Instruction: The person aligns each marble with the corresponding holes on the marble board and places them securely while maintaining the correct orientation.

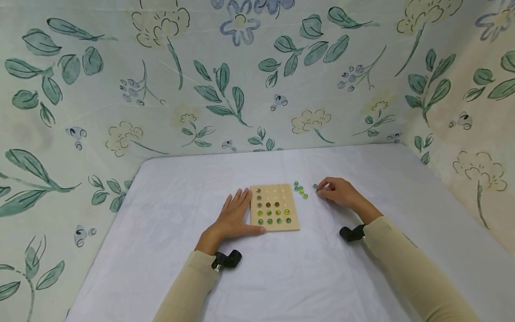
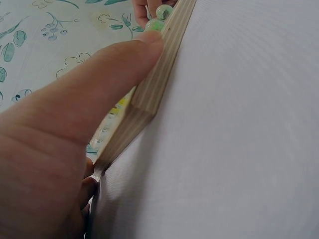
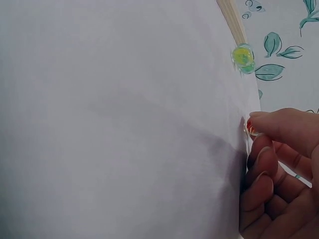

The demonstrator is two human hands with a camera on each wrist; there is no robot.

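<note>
A square wooden board [image 1: 295, 225] lies on the table with several glass marbles in its dimples. Green and yellow-green ones fill the two front rows; brownish ones [image 1: 268, 205] sit along the left column and middle row. My left hand [image 1: 235, 219] rests spread against the board's left side, its thumb at the front left corner. Right of the board, my right hand [image 1: 339, 192] pinches a marble with red in it [image 3: 251, 126] between thumb and index finger, low over the cloth.
Several loose green and yellow-green marbles [image 1: 301, 191] lie between the board and my right hand. One more marble [image 1: 315, 186] is by the right fingertips. White cloth [image 1: 193, 179] covers the table, with a leaf-patterned curtain [image 1: 241, 89] behind.
</note>
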